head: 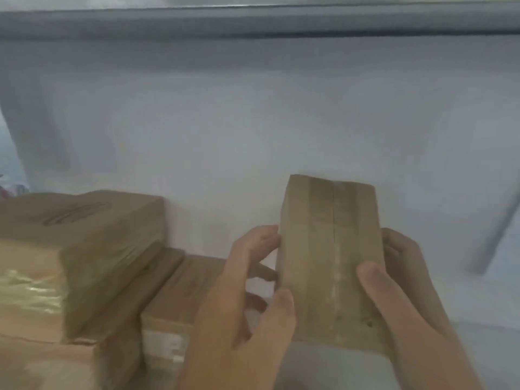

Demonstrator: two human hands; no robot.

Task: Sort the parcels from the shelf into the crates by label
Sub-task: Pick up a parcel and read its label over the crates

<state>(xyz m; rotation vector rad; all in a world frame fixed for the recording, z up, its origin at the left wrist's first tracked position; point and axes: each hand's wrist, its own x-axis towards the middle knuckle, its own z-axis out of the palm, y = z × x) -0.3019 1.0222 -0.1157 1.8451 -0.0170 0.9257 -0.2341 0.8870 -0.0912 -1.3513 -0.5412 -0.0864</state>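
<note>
A small brown cardboard parcel [329,260] with a taped seam down its top is held up in front of me, over the shelf. My left hand [247,299] grips its left side, thumb on the near face and fingers on the far side. Gripping the right side is my right hand [399,282], thumb laid on top. No label shows on the face turned to me. The picture is blurred.
More cardboard parcels are stacked at the left: a large box [84,249] wrapped partly in clear film, a flat box [180,299] beside it with a white label on its end. A grey shelf beam [253,23] runs overhead. A pale wall stands behind.
</note>
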